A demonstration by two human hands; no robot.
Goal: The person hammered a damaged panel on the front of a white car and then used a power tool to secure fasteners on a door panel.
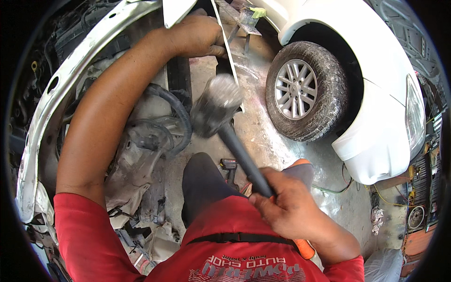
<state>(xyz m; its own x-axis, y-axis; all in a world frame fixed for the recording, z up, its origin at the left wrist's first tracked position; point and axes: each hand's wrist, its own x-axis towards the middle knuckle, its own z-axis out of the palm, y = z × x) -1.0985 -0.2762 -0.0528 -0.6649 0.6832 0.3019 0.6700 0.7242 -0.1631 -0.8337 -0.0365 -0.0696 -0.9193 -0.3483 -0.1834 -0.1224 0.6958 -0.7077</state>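
"Where is the tool?"
"The hammer with the blocky grey metal head and straight dark handle (240, 155) is up in front of the person's body, tilted, its head leaning up and to the left."

"And the right hand?"
"The right hand (291, 204) has its fingers wrapped around the lower part of that handle. The head is blurred and overlaps the lower end of a thin white metal panel edge (229, 52); I can't tell whether they touch."

"What about the left?"
"The left hand (199, 36) reaches far forward to that edge, fingers curled. Part of it is hidden, so I can't tell whether it grips anything."

"What lies around them?"
"A ribbed black hose (181, 113) bends below the left forearm, inside an opened car front bordered by a curved white metal flange (44, 115). A black cordless power tool (229, 165) lies low between the person's legs, over the grey concrete floor (256, 110)."

"Farther right?"
"A dusty black tire on a silver spoked wheel (307, 91), under a glossy white car fender (376, 113)."
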